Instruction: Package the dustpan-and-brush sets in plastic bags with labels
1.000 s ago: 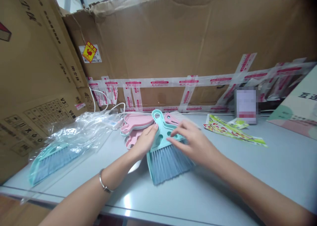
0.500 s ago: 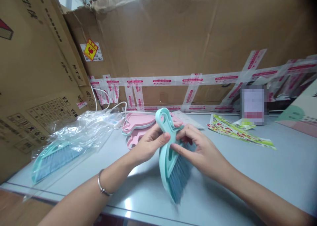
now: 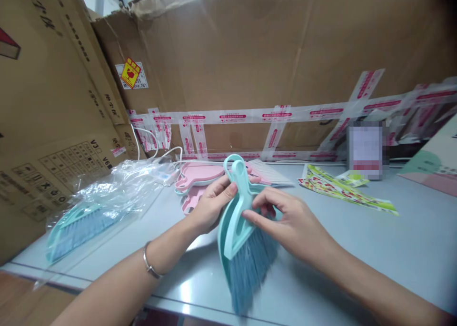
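Turquoise dustpan (image 3: 223, 233) and smaller matching brush (image 3: 244, 242) are together in the near middle of the scene, the left hand (image 3: 210, 208) being closed around both, while the right hand (image 3: 290, 216), half bent, touches the brush, though I cannot tell if it grips.

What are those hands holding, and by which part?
A teal brush and dustpan together: left hand near the handles, right hand at the brush's side, above the bristles.

Your head camera is looking forward and down over the near edge of the pale-blue table (image 3: 352, 228), near your left hand (image 3: 211, 206) and right hand (image 3: 291, 217), and facing the large brown cardboard box (image 3: 228, 59) at its far edge.
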A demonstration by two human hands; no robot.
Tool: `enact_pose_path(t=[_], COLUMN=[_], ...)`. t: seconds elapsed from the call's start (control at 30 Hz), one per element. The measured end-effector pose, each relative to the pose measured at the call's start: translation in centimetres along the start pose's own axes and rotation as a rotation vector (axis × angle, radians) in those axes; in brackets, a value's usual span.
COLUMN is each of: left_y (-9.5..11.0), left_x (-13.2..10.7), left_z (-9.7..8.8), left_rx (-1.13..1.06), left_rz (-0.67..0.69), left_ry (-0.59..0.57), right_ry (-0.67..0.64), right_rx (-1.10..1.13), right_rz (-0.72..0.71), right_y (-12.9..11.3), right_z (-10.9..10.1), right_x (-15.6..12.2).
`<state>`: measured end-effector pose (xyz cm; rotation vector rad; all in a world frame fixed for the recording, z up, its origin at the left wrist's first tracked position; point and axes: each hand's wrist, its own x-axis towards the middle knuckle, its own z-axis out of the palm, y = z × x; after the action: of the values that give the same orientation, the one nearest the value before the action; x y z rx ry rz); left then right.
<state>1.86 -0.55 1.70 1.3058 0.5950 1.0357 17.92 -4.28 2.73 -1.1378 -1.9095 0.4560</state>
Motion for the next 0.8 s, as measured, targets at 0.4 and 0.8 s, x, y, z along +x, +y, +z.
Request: enact_pose_path(t=[0.4, 0.8], left_y=[-0.1, -0.2], left_x=[0.0, 0.4], left_z=[-0.4, -1.1], left_rx=[0.150, 0.119], left_rz=[-0.074, -0.287], left_ry=[0.033, 0.171], right_ry=[0.062, -0.290], right_rx=[-0.174, 0.222], right_rz=[-0.045, 0.345], right_y=[1.3, 3.7], right_z=[1.2, 1.1], right_x=[0.3, 1.1])
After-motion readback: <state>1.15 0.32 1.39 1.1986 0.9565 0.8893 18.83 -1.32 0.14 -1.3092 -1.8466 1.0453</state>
